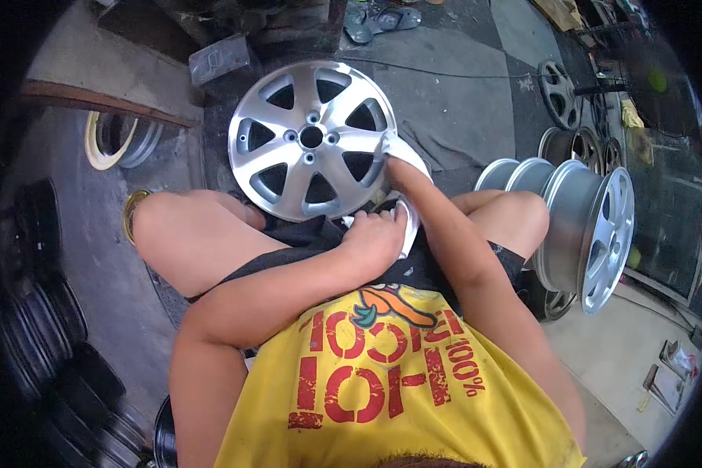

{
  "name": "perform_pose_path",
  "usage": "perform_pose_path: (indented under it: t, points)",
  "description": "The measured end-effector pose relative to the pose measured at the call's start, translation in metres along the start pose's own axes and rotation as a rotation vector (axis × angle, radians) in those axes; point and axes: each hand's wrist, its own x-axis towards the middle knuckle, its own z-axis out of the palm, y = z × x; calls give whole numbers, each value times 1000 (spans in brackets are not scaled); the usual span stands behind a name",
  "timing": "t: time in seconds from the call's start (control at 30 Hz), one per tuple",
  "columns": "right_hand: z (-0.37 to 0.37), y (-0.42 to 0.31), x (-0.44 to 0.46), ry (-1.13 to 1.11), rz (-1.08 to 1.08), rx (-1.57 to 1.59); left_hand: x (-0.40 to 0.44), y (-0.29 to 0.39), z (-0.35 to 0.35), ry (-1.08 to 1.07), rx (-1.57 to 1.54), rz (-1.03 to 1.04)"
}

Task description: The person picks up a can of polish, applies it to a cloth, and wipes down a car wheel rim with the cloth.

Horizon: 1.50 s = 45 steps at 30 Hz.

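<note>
A silver alloy wheel rim [292, 179] with several spokes faces up in front of my bent legs. My right hand [395, 165] holds a white cloth [409, 154] against the right edge of the rim; the cloth partly hides its fingers. My left hand [376, 238] is closed on white cloth close to my lap, just below the rim. My right forearm crosses in front of the cloth, so I cannot tell whether it is one piece or two.
Several silver rims [569, 226] stand in a row beside my right knee. Dark rims [43, 327] are stacked at the left. A grey box [220, 60] and slippers [382, 22] lie beyond the rim. A cable [444, 74] crosses the floor.
</note>
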Motion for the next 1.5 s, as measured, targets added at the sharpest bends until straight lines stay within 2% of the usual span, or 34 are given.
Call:
perform_pose_path:
  t: [0.03,0.07,0.1,0.17,0.27,0.33,0.47,0.57,0.63,0.7,0.77,0.9,0.93,0.97,1.03,1.13,1.2,1.3,1.33,1.4,1.5]
  points:
    - [-1,-3,-4,27,42,215,0,-1,-1,1,8,5]
    - [-2,-2,1,35,43,221,-2,1,1,-26,-9,-9]
    - [-4,-1,10,-18,2,-67,-2,2,1,-53,-27,-24]
    - [-5,6,19,-72,-41,-352,2,-1,0,-49,-17,-30]
    - [3,20,17,-23,-55,-225,-3,-2,-3,-99,-54,-45]
    - [11,38,25,108,-240,-217,-1,-4,-4,-135,-90,-40]
    - [-3,16,19,51,-173,-164,2,-3,5,-81,-57,-53]
    - [-4,5,12,-43,-75,-256,-3,-4,0,-100,-46,-49]
    - [3,25,19,95,-311,-296,-4,-3,2,-116,-76,-48]
    - [5,24,32,7,-252,-396,-1,-3,9,-32,-25,-41]
    - [2,4,13,-143,-53,204,-4,-4,6,-51,-16,-28]
    - [1,-5,7,-97,-65,298,-3,-3,11,-30,-23,-41]
    - [3,0,26,-137,56,214,-1,-3,9,-36,-19,-31]
    - [3,17,30,-129,63,224,1,-4,7,-36,-5,-31]
    - [-3,24,22,87,-361,-516,1,-4,4,-46,26,-15]
    - [-4,22,21,105,-295,-464,1,-4,5,-135,-18,8]
    - [-13,-4,8,38,-164,-449,5,-1,8,-77,31,-25]
    - [-9,15,7,5,-94,-286,7,0,2,-126,20,-5]
    - [-4,32,9,85,-344,-475,6,0,0,-128,30,3]
    - [6,55,23,90,-334,-403,1,1,0,-161,-30,-14]
    - [-5,32,4,48,-264,-390,3,-2,6,-156,-29,-24]
